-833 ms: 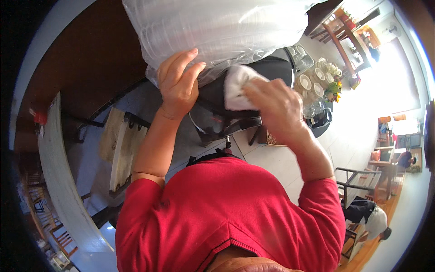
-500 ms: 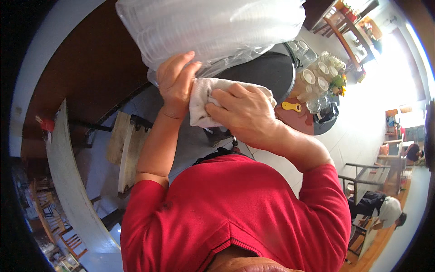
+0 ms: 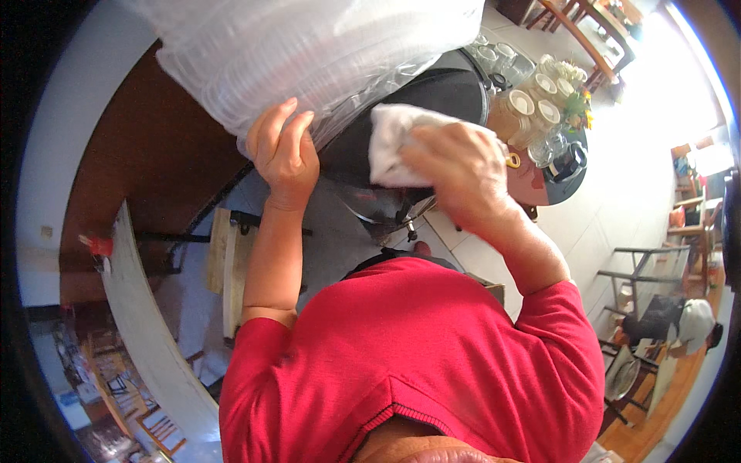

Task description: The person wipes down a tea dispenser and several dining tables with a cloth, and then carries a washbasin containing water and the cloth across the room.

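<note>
A white cloth (image 3: 390, 150) lies bunched over the round black surface (image 3: 432, 85) of a table or stand. My right hand (image 3: 463, 166), smeared by motion, grips this cloth from its right side. My left hand (image 3: 287, 158) is open, its fingers stretched upward against the lower edge of a large clear plastic bag (image 3: 309, 62). Inside the bag are long stacks of clear round plastic pieces, perhaps cups or lids. The hand's palm side is hidden, and it touches no cloth.
Right of the black surface, a low table holds several jars with pale lids (image 3: 521, 102), glass cups (image 3: 546, 147), flowers (image 3: 577, 112) and a yellow-handled tool (image 3: 512, 160). A long bench (image 3: 147, 309) runs along the left. A person in a white top (image 3: 695, 324) is at far right.
My right hand has moved rightward with the cloth, away from my left hand, which no longer touches it. The bag appears further left, baring more of the black surface.
</note>
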Demonstrator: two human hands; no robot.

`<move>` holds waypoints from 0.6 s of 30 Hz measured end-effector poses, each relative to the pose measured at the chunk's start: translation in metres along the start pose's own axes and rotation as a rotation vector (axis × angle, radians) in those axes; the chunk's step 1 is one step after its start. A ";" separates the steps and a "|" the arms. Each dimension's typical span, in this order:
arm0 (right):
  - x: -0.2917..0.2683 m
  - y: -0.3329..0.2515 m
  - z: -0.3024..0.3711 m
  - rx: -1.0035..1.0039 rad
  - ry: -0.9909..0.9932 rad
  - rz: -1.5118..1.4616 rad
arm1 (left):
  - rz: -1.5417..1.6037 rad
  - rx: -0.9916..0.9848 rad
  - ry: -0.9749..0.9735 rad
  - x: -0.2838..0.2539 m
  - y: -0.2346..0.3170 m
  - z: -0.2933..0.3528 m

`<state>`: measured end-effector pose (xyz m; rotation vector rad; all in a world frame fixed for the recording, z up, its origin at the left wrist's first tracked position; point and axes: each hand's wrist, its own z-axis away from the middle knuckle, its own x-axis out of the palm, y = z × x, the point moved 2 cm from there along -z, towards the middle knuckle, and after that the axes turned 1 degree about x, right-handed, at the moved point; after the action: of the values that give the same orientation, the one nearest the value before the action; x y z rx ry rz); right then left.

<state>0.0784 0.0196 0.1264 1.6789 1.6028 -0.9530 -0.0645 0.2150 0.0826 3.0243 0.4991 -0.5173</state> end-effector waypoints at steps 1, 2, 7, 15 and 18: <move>-0.002 -0.009 -0.003 -0.070 -0.034 -0.031 | -0.019 0.005 -0.002 0.000 -0.001 0.003; -0.002 -0.006 -0.004 -0.065 0.001 -0.055 | -0.031 0.014 0.003 0.002 0.000 0.003; 0.012 0.077 -0.013 0.121 0.102 -0.019 | -0.075 0.033 -0.010 0.003 0.002 0.005; 0.020 0.060 0.015 0.166 0.258 -0.056 | -0.091 0.030 -0.023 0.005 0.008 0.003; 0.011 0.028 0.041 0.127 0.309 -0.215 | -0.112 0.013 -0.059 0.002 0.010 0.006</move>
<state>0.1033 -0.0101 0.0933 1.8379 1.9953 -0.9511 -0.0613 0.2060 0.0763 2.9956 0.6676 -0.6157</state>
